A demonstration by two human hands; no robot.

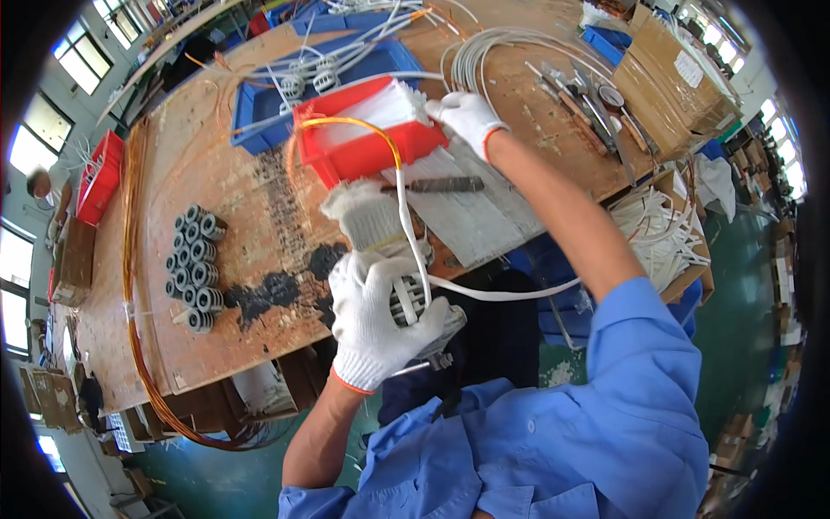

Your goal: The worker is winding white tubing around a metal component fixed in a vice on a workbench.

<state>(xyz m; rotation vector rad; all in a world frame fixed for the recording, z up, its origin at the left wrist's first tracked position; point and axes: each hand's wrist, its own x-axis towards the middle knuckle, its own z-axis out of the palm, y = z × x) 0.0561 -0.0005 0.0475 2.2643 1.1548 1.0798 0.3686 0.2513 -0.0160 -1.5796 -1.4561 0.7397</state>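
Note:
My left hand (pixel 367 324), in a white knit glove, is wrapped round a grey slotted part that looks like a motor stator (pixel 406 301), held at the table's front edge. White sleeving (pixel 403 201) rises from the stator, and yellow wire (pixel 373 129) comes out of it and arches over a red bin (pixel 333 166). White strips (pixel 389 105) fill that bin. At its right end is my gloved right hand (pixel 467 119), fingers closed beside the strips; whatever they may pinch is too small to make out. More white sleeving (pixel 519 295) runs right from the stator, passing under my right forearm.
Grey ring-shaped cores (pixel 194 264) stand grouped on the left. A dark-handled tool (pixel 445 185) lies by a grey sheet (pixel 475 221). Behind are a blue tray (pixel 255 130) and coiled white tubing (pixel 471 60). Hand tools (pixel 596 108) and cardboard boxes (pixel 670 86) sit right; copper wire (pixel 130 225) hangs left.

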